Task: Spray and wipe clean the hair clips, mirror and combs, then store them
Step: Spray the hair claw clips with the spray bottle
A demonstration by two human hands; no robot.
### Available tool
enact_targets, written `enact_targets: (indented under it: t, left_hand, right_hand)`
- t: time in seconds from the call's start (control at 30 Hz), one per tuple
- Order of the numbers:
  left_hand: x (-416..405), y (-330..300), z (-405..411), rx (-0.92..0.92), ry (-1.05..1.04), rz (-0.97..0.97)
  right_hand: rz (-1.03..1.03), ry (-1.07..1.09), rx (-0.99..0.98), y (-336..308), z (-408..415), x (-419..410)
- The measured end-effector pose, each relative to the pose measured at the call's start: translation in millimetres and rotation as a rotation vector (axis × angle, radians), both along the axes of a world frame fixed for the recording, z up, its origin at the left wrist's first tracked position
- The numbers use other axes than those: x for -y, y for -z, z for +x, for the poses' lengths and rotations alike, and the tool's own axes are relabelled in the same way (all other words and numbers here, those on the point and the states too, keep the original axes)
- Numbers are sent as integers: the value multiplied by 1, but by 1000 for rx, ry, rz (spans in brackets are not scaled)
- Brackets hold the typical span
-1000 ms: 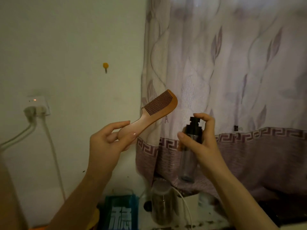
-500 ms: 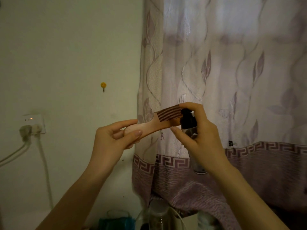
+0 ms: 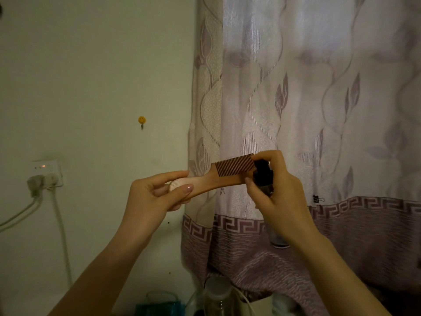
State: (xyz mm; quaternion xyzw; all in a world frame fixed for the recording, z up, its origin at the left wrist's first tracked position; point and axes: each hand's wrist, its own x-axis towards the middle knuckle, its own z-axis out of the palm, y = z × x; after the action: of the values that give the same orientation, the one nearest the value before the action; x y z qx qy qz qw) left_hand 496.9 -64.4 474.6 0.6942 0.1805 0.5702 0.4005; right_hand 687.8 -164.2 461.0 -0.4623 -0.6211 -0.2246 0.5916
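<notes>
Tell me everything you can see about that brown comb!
The comb looks like smooth reddish-brown wood, in one piece. It has a rounded handle at one end and a row of fine, close teeth at the other, pointing up. It is held in the air, almost level, in front of the curtain. The left hand pinches its handle between thumb and fingers. Its toothed end reaches the black top of the spray bottle, which the right hand grips. It looks whole; I cannot tell whether it is wet.

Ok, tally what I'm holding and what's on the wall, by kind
Combs: 1, comb in left hand
Spray bottles: 1, bottle in right hand
Wall hooks: 1, hook
Sockets: 1, socket
Total: 4
</notes>
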Motion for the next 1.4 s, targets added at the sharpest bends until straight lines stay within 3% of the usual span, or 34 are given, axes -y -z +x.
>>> enact_targets:
  t: [0.2, 0.67, 1.0, 1.4]
  left_hand:
    - [-3, 3, -7, 15, -18, -33]
    - [-2, 6, -11, 6, -3, -56]
    - [3, 5, -16, -20, 24, -55]
    - [5, 5, -19, -108, 79, -79]
  right_hand:
    - [35, 54, -138, 8, 20, 11]
    - [-5, -23, -205, 17, 24, 19]
    - [-28, -285, -422, 17, 25, 22]
    - [-151, -393, -327, 19, 33, 20]
